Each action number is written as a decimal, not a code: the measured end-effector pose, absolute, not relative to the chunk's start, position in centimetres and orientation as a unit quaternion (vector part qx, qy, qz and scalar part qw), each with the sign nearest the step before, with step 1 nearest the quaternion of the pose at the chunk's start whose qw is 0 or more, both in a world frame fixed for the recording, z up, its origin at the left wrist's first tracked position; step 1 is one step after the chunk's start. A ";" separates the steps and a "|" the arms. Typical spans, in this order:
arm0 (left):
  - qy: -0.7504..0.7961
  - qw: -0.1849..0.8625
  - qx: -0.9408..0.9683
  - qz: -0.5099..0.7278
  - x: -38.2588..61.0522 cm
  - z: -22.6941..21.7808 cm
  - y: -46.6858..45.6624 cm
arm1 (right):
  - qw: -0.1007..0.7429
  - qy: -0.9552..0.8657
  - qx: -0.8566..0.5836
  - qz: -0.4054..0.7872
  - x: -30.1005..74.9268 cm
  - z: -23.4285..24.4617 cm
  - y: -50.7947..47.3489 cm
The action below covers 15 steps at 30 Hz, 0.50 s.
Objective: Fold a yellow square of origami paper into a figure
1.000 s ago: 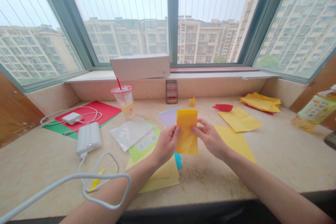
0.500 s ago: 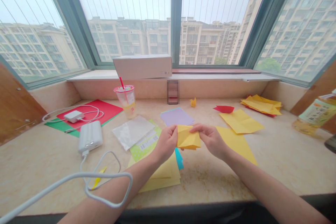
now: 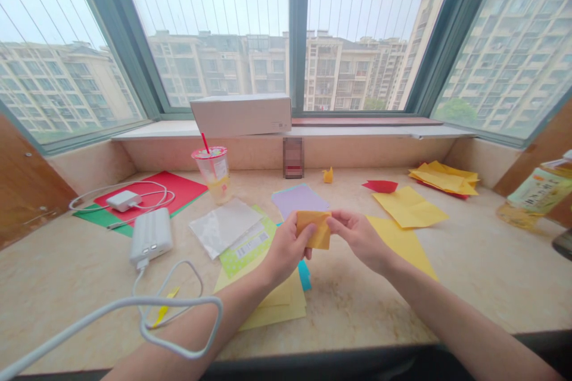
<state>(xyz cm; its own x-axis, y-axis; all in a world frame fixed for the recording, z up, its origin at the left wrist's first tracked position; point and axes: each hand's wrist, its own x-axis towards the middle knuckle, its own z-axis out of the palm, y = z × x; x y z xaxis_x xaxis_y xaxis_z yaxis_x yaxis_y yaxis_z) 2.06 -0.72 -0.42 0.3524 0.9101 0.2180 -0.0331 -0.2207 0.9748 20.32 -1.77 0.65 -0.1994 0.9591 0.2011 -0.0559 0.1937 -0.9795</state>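
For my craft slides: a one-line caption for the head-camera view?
Left hand and right hand pinch a folded orange paper above a counter strewn with coloured sheets.

The left forearm [image 3: 210, 324] and the right forearm [image 3: 447, 315] are bare from the bottom edge up to the wrists, slender and smooth, with only skin showing. The left grip [image 3: 286, 248] and the right grip [image 3: 360, 239] are bare hands with slim fingers. Whether the dark strip [image 3: 339, 364] along the bottom edge is clothing cannot be told.
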 end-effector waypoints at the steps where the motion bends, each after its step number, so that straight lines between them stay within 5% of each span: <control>1: 0.338 0.533 0.632 0.450 2.0 -0.3 -0.8 | 0.509 -0.587 -0.398 0.488 20.4 0.6 -1.7; 6: 0.332 0.630 0.611 0.344 2.1 0.1 -1.1 | 0.552 -0.571 -0.427 0.432 20.4 0.7 -1.9; 15: 0.379 0.600 0.612 0.350 2.2 -0.2 -1.4 | 0.463 -0.637 -0.409 0.460 20.1 0.5 -2.2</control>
<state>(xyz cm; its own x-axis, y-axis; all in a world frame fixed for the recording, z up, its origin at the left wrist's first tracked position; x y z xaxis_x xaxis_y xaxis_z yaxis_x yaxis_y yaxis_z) 2.20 -1.44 -0.17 0.4685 0.8831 -0.0263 0.0431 0.0068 0.9990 20.15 -2.20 0.46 -0.2351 0.9480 0.2145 0.0962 0.2423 -0.9654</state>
